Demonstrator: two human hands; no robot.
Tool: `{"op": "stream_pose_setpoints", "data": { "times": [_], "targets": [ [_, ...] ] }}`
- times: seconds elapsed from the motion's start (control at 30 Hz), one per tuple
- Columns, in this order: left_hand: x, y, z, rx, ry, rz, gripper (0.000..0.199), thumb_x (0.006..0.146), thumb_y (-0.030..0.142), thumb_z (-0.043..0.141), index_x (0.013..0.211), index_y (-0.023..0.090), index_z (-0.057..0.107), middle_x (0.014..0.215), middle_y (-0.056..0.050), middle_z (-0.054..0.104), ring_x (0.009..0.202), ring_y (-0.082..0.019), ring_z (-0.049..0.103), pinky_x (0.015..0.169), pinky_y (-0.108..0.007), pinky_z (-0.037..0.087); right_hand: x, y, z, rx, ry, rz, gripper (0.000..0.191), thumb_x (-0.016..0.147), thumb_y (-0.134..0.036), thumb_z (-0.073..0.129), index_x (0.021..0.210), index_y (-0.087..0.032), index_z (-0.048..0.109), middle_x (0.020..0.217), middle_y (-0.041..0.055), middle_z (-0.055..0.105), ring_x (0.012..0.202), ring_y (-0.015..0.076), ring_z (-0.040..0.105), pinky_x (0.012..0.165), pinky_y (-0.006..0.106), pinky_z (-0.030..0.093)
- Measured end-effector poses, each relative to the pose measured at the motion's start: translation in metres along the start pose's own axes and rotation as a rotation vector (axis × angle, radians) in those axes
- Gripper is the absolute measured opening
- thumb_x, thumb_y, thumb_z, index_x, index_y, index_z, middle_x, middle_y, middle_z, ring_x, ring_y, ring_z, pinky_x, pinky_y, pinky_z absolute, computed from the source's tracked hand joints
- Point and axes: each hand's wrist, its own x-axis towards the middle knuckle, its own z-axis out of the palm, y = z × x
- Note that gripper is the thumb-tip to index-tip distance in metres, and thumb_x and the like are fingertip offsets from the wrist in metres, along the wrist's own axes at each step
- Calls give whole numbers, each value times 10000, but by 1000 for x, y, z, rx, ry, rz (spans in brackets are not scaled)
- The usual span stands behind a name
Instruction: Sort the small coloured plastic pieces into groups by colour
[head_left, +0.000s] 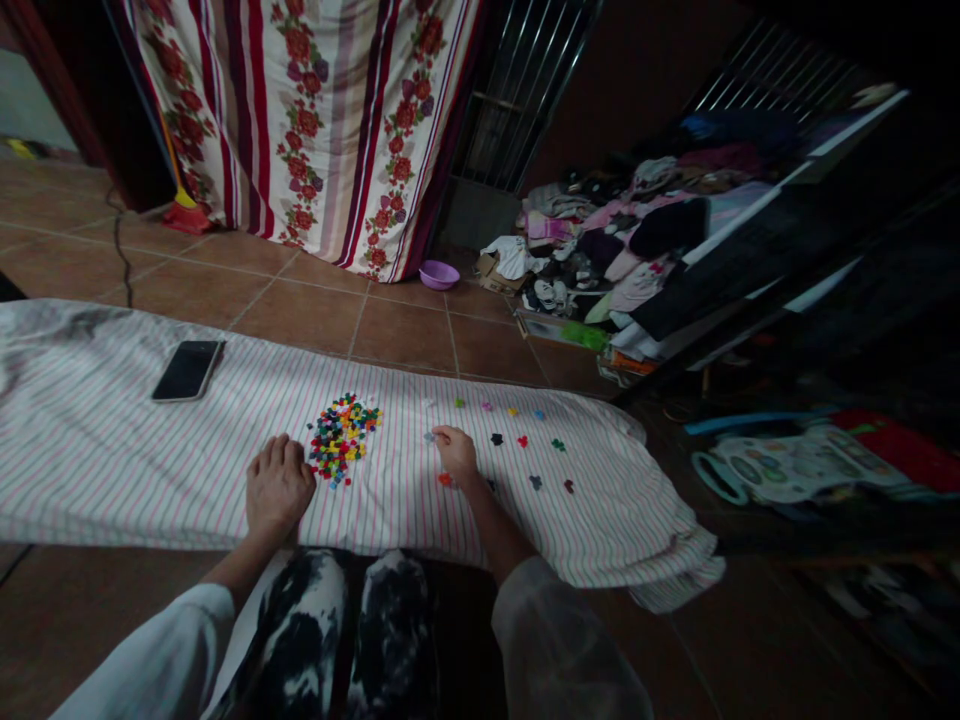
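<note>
On the striped cloth lies a heap of small multicoloured cube-like pieces (341,440). My left hand (281,487) rests palm down at the heap's left edge, fingers loosely bent against the cloth. To the right of the heap, my right hand (456,452) has thumb and forefinger pinched together at a small grey cluster (430,437); what is between the fingertips is too small to tell. Around this hand sit little single-colour groups in rows, among them a black one (497,439), a red one (523,441), a green one (558,445) and an orange one (447,480) near the wrist.
A phone (187,371) lies on the left of the cloth-covered surface (247,400). Beyond it, a purple basin (439,275) stands on the tiled floor by a floral curtain (300,120). Clothes (600,230) are piled at the back right. My knees are under the near edge.
</note>
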Motion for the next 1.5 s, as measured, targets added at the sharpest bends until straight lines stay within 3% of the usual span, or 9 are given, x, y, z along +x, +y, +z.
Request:
{"op": "stream_pose_setpoints", "data": {
  "times": [0.5,0.9,1.37,1.5],
  "targets": [
    [1,1,-1,-12,-25,-21,309,856,228,396,1089,139,578,1314,-173,557,1274,-305,452,1022,-455,346,1,-1,6,56,-3,30,282,728,-91,510,813,-218,748,882,31,712,871,176,659,901,337,496],
    [1,1,-1,-6,-26,-29,307,867,236,387,1088,140,577,1314,-168,560,1273,-300,457,1014,-451,350,-2,16,11,238,-2,34,333,753,-131,468,960,-192,720,949,47,746,903,171,694,899,344,529],
    [0,0,2,67,-8,-3,316,878,227,384,1097,124,588,1313,-157,570,1256,-294,466,1004,-434,355,-5,11,8,54,-23,-120,377,768,-120,435,998,-159,732,979,98,702,920,193,655,911,343,500],
    [1,0,3,59,-10,-7,311,881,229,389,1090,121,592,1314,-159,569,1258,-295,464,1006,-433,352,-9,-1,4,15,86,-139,372,808,-147,436,1048,-144,720,993,118,673,924,206,637,908,354,494]
  ]
}}
